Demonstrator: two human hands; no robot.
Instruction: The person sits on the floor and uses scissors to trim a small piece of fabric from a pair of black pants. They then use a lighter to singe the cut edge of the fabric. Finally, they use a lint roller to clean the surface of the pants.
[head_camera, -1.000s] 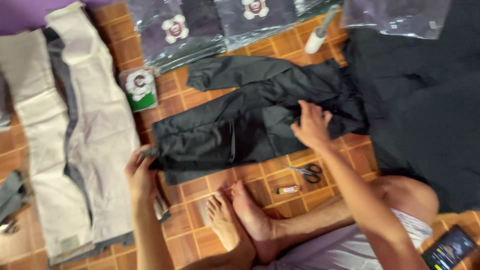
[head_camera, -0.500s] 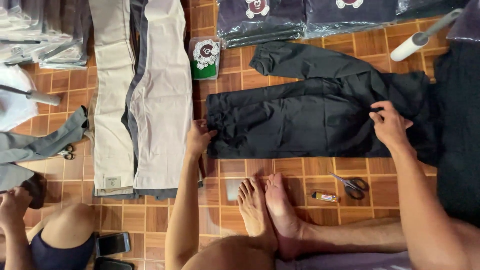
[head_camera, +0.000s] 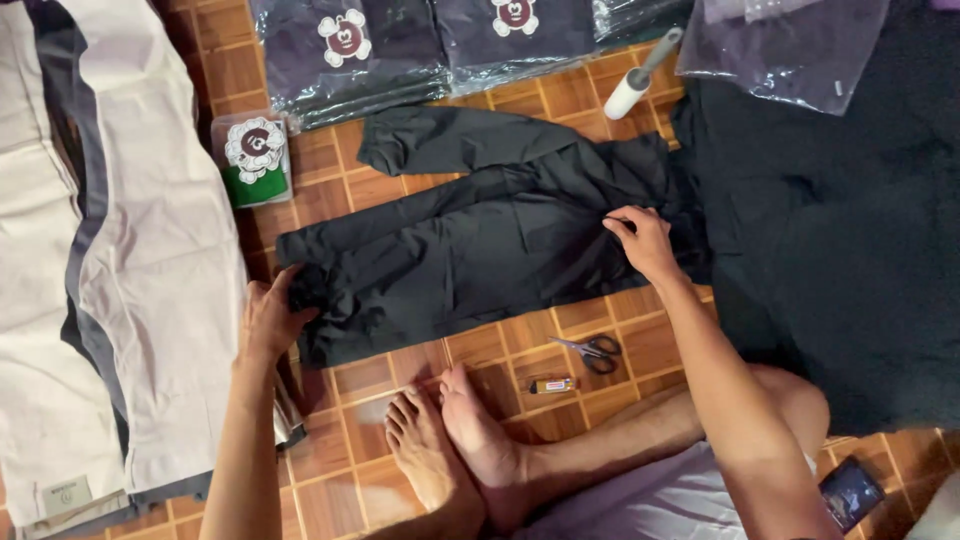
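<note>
A pair of black trousers (head_camera: 470, 250) lies spread sideways on the brown tiled floor (head_camera: 480, 345) in front of me. My left hand (head_camera: 268, 318) grips the bunched leg hem at the trousers' left end. My right hand (head_camera: 640, 240) pinches the fabric near the waist at the right end. My bare feet (head_camera: 450, 440) rest crossed on the tiles just below the trousers.
Beige and grey trousers (head_camera: 120, 260) lie stacked at the left. Bagged dark garments (head_camera: 400, 45) line the top, with a small green packet (head_camera: 255, 158) and a lint roller (head_camera: 642, 75). A dark cloth pile (head_camera: 850, 250) fills the right. Scissors (head_camera: 592, 350), a small tube (head_camera: 552, 385) and a phone (head_camera: 850, 492) lie nearby.
My left hand has closed on the trouser hem. My right hand has slid left along the waist. The camera view has shifted, so the other person at the lower left is out of sight.
</note>
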